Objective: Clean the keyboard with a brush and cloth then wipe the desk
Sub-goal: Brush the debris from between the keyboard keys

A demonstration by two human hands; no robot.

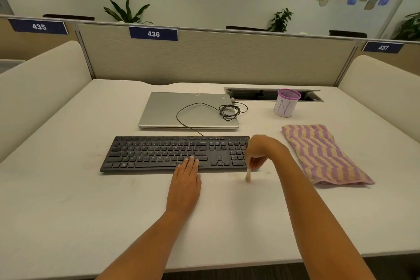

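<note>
The left hand (185, 180) lay flat, fingers straight, on the keyboard's (175, 153) front edge. The right hand (260, 154) pinched the brush (248, 175) beside the keyboard's right end, bristles toward the counter (91, 211). The striped cloth (322, 152) lay right.

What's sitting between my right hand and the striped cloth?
Nothing visible: only bare desk lies between the right hand and the cloth. That hand does grip the brush, though.
</note>
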